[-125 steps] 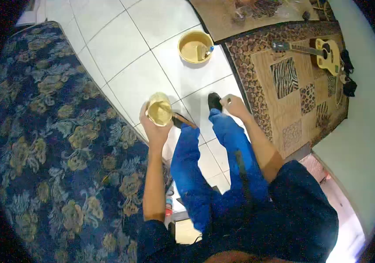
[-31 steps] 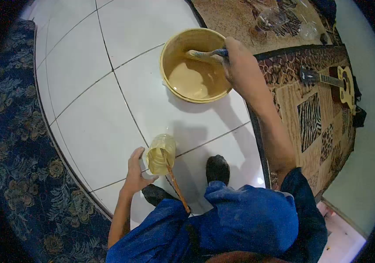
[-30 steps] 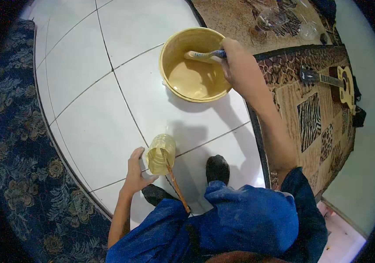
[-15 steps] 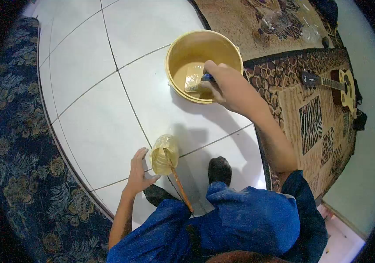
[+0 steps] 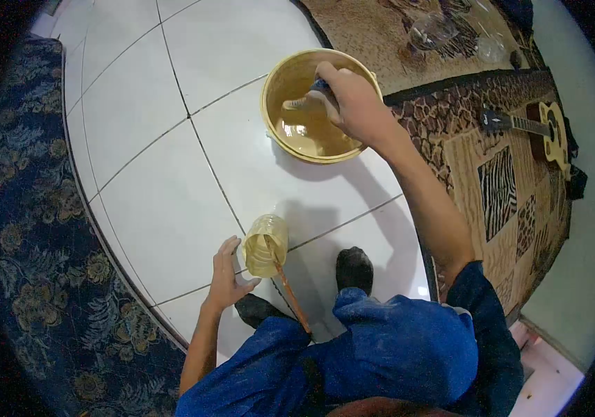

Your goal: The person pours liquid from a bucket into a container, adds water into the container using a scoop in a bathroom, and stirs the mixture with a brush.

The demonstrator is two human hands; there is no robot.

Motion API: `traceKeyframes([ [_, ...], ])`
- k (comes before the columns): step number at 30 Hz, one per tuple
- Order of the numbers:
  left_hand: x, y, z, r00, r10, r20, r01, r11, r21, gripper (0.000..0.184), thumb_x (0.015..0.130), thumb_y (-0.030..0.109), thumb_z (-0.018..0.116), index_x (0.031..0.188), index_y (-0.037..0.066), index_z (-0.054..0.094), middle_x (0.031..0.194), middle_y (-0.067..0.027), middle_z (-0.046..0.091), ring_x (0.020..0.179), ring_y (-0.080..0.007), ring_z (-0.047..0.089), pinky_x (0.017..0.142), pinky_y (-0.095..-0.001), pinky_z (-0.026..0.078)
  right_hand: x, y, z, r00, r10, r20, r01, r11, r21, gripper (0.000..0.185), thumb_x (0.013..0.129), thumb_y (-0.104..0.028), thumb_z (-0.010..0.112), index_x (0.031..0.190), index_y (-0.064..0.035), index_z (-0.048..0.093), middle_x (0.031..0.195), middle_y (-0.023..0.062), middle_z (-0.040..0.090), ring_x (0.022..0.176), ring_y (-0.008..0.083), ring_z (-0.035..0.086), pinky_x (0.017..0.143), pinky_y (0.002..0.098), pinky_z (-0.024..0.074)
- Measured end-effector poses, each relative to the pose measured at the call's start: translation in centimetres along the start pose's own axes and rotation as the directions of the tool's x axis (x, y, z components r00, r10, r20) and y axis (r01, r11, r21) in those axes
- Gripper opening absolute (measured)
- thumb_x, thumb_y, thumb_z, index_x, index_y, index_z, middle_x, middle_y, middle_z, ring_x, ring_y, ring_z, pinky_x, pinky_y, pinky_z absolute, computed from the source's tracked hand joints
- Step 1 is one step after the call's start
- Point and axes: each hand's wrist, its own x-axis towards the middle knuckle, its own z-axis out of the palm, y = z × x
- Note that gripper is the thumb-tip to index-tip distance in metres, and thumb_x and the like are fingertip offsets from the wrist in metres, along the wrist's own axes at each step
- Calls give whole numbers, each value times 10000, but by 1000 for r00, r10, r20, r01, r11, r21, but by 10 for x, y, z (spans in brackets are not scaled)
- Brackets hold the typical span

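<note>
My right hand [image 5: 359, 104] reaches over a cream-yellow bucket [image 5: 267, 128] and grips the blue handle of a flat paintbrush [image 5: 297, 105]. The brush head points left inside the bucket, above shiny yellowish liquid. On the tiles nearer to me is a translucent, yellow-smeared cut plastic bottle [image 5: 276, 225], its open mouth facing me. A thin brown stick [image 5: 290, 295] leans out of that mouth toward my legs. My left hand [image 5: 225, 276] is just left of the bottle, fingers and thumb apart around nothing; whether it touches the bottle's side I cannot tell.
My dark-socked feet [image 5: 354, 270] flank the stick on the white tiles [image 5: 144, 215]. A patterned brown rug [image 5: 457, 160] lies right, bearing a small guitar [image 5: 553, 135] and clear plastic items [image 5: 433, 31]. A dark floral carpet [image 5: 33, 229] runs along the left.
My right hand has lifted up and to the left in the bucket, turning the paintbrush from flat to edge-on. The left hand still hovers by the bottle; the view has shifted slightly.
</note>
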Motion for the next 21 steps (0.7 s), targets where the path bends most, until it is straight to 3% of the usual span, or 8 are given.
traceKeyframes([
  [4,-2,0,1,1000,-5,-2,5,1000,16,1063,599,136,899,1479,44,311,1485,-218,385,1391,-391,360,1148,-473,310,-4,-3,-4,1000,11,-14,-12,998,-69,206,906,-103,648,1038,-26,509,833,222,586,819,426,578,732,493,450],
  [7,-3,-1,1,1000,-11,5,11,1000,15,1062,598,138,901,1478,45,314,1481,-221,389,1391,-387,362,1144,-473,312,-14,-11,-11,998,15,58,-11,997,-76,220,844,-36,613,1033,-21,503,840,241,613,870,432,607,753,518,488],
  [13,-2,0,1,1000,4,-6,-4,1000,15,1056,595,133,903,1472,40,322,1474,-232,390,1383,-396,366,1135,-473,320,-29,-36,-26,975,82,207,-84,996,-2,268,828,-41,627,1059,-22,492,839,239,617,854,437,618,764,529,491],
  [16,-2,-1,2,1000,10,-11,-10,1000,3,1057,591,126,902,1471,38,322,1475,-233,386,1376,-401,367,1134,-473,324,-31,-31,-26,971,109,212,-121,992,44,232,905,-115,649,1045,-26,487,837,230,585,823,427,581,731,505,446],
  [21,-2,4,0,1000,-18,2,18,999,31,1061,584,123,902,1469,40,322,1474,-234,385,1376,-399,366,1135,-473,322,-26,-21,-21,984,142,105,-137,989,-48,216,891,-95,635,1040,-24,496,839,240,607,853,433,602,751,520,473],
])
